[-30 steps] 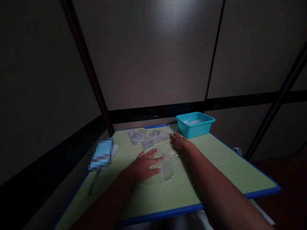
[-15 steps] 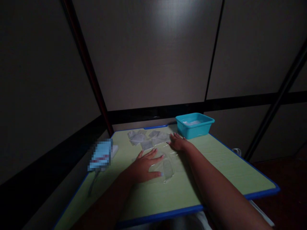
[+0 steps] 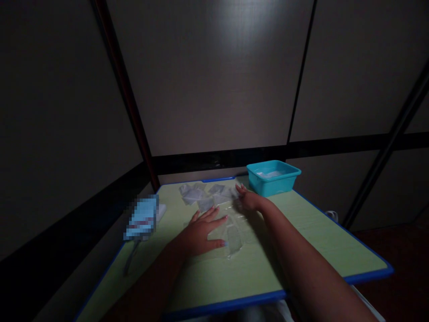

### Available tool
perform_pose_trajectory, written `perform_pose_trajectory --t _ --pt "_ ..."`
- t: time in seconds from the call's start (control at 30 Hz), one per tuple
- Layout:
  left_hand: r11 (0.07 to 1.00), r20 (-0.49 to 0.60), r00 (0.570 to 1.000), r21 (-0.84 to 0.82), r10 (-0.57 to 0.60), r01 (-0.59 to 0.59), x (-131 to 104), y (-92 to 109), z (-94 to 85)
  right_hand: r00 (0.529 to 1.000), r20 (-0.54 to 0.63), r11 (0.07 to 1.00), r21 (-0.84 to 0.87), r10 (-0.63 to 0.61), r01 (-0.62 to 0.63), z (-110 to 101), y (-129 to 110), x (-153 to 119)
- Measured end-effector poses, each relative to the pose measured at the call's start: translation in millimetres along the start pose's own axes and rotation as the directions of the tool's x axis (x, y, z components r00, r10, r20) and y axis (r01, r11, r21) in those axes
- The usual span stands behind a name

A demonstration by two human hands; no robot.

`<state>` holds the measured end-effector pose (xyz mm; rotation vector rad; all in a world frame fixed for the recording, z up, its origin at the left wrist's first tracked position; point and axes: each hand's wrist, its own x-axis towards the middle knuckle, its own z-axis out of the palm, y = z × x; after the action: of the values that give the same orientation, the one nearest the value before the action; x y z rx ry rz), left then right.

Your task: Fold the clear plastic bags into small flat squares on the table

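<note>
My left hand lies with its fingers spread on the table, over the left part of a clear plastic sheet or bag. Farther back and to the right is my right hand, fingers apart, at the sheet's far right edge; whether it touches the sheet is hard to tell. Several thin whitish translucent pieces lie beyond my hands, near the back of the table. I see nothing gripped in either hand.
A turquoise basin with something pale inside stands at the back right of the light green, blue-edged table. At the left edge is a blurred light blue item with a whitish thing behind it. Dark-trimmed panels rise behind.
My right hand has tilted and lifted slightly, and its fingers have shifted a little. My left hand has stayed in place. The clear plastic has changed shape slightly near its right side.
</note>
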<state>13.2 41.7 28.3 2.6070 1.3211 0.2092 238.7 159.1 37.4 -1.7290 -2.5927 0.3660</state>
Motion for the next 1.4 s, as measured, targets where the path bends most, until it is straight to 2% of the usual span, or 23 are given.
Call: perform_pose_trajectory --t 0.1,0.17,0.3,0.4,0.53,0.83,1.0,1.1,1.17,1.27,1.33,1.4 --pt "1.0 -0.018 1.0 0.014 0.018 -0.018 1.0 1.8 0.1 0.996 -0.075 0.998 0.04 0.055 -0.052 -7.3 -19.6 -21.0" --pt "1.0 -0.018 1.0 0.024 0.01 -0.009 1.4 2.2 1.5 0.994 -0.104 0.994 0.108 0.043 -0.032 -6.8 -36.4 -43.0" --pt "0.994 -0.033 0.996 0.061 -0.087 0.089 1.3 0.6 7.3 0.978 -0.098 0.97 0.145 -0.184 0.197 4.3 -68.0 -90.1" --pt "0.986 -0.023 0.989 0.071 -0.147 0.149 0.2 -0.5 11.3 0.966 -0.048 0.955 0.145 -0.256 0.26 15.2 -78.4 -111.0" --pt "0.985 -0.005 0.987 0.064 -0.158 0.158 -1.0 -0.3 13.7 0.978 -0.014 0.973 0.097 -0.207 0.208 25.9 -72.7 -118.6" --pt "0.987 0.011 0.988 0.053 -0.152 0.151 0.0 0.8 13.5 0.994 -0.101 0.997 0.059 -0.045 0.051 29.8 -42.2 -132.6" --pt "0.989 0.008 0.99 0.04 -0.144 0.144 0.1 -0.6 14.2 0.982 -0.154 0.994 0.027 0.105 -0.102 34.2 -16.3 -134.0" --pt "0.989 0.003 0.99 0.036 -0.142 0.142 0.1 -0.7 14.0 0.97 -0.178 0.985 0.001 0.168 -0.171 36.1 -9.5 -132.1" --pt "0.989 0.0 0.99 0.033 -0.141 0.141 0.1 -0.3 13.5 0.955 -0.215 0.978 -0.009 0.204 -0.21 35.7 -13.5 -131.9" --pt "0.99 -0.005 0.99 0.034 -0.139 0.139 0.0 0.6 12.9 0.924 -0.328 0.977 -0.016 0.196 -0.213 35.7 -34.7 -137.2" --pt "0.99 -0.007 0.991 0.039 -0.134 0.135 -0.1 1.0 13.0 0.925 -0.362 0.991 -0.022 0.114 -0.131 38.8 -56.3 -144.7" --pt "0.99 -0.004 0.991 0.048 -0.134 0.134 -0.2 1.1 13.2 0.952 -0.306 1.0 0.0 -0.007 0.008 44.4 -78.8 -153.3"
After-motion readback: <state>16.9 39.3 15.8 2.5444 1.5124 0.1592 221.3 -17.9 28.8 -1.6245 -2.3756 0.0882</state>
